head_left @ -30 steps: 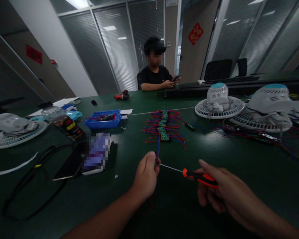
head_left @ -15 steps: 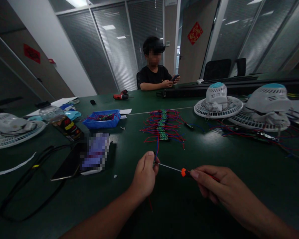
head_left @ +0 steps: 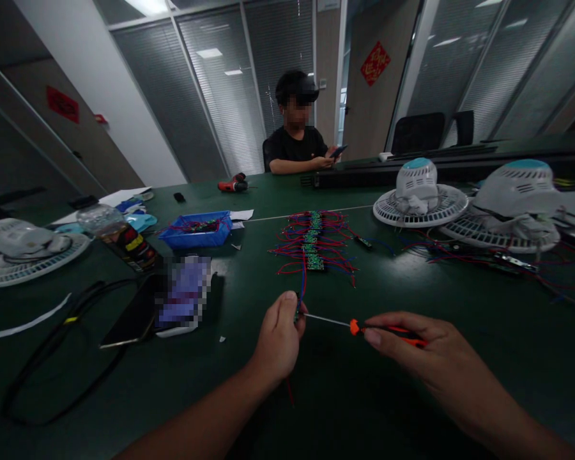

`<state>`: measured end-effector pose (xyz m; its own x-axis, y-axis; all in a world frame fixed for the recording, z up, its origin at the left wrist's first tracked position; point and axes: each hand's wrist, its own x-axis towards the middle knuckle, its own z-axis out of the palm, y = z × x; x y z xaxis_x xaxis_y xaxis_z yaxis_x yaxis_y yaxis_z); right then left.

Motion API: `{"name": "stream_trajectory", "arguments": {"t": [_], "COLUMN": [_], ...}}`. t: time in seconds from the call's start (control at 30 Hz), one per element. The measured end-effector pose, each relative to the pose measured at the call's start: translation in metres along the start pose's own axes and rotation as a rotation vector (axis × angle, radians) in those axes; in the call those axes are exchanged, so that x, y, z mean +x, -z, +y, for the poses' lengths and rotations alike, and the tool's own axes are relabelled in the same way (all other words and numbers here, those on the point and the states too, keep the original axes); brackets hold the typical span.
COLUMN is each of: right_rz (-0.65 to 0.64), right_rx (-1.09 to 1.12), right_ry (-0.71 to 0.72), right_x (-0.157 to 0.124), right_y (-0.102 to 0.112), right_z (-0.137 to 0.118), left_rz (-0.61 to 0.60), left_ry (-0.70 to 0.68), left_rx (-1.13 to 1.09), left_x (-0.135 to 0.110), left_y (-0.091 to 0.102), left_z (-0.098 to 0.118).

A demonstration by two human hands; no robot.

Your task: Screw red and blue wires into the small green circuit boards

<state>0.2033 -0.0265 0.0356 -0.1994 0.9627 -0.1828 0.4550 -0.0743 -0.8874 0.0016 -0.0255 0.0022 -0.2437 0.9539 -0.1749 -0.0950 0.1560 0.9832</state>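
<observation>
My left hand is closed in a pinch on a small circuit board with red and blue wires trailing up from it. My right hand grips an orange-and-black screwdriver, fingers wrapped over the handle. The thin metal shaft points left and its tip meets the board at my left fingertips. Both hands hover low over the dark green table. Just beyond them lies a row of small green boards with red and blue wires.
A blue tray of wired boards, a bottle, a phone and a black cable loop lie to the left. White fan parts sit right and far left. Across the table a seated person holds a phone.
My right hand has shifted its grip forward over the screwdriver handle, covering more of it, and risen slightly. The left hand and the board have stayed in place.
</observation>
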Motion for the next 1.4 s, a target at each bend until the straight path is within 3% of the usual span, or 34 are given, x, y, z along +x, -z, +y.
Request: {"name": "stream_trajectory", "arguments": {"t": [0.27,1.03,1.27,1.4], "right_rz": [-0.101,0.127,-0.007,0.001], "right_rx": [0.042,0.067,0.087,0.046], "right_ry": [-0.2,-0.051,-0.112,-0.103], "right_x": [0.001,0.006,-0.001,0.0], "right_y": [-0.003,-0.001,-0.004,-0.004], "right_z": [-0.003,0.015,0.0,-0.001], "left_rz": [-0.015,-0.043,-0.035,-0.033], "left_ry": [-0.042,-0.032,-0.029,-0.022], "left_rx": [0.01,0.026,0.04,0.033], "left_x": [0.001,0.002,-0.001,-0.001], "left_y": [0.0,0.0,0.0,0.0], "left_z": [-0.001,-0.001,0.002,0.003]}}
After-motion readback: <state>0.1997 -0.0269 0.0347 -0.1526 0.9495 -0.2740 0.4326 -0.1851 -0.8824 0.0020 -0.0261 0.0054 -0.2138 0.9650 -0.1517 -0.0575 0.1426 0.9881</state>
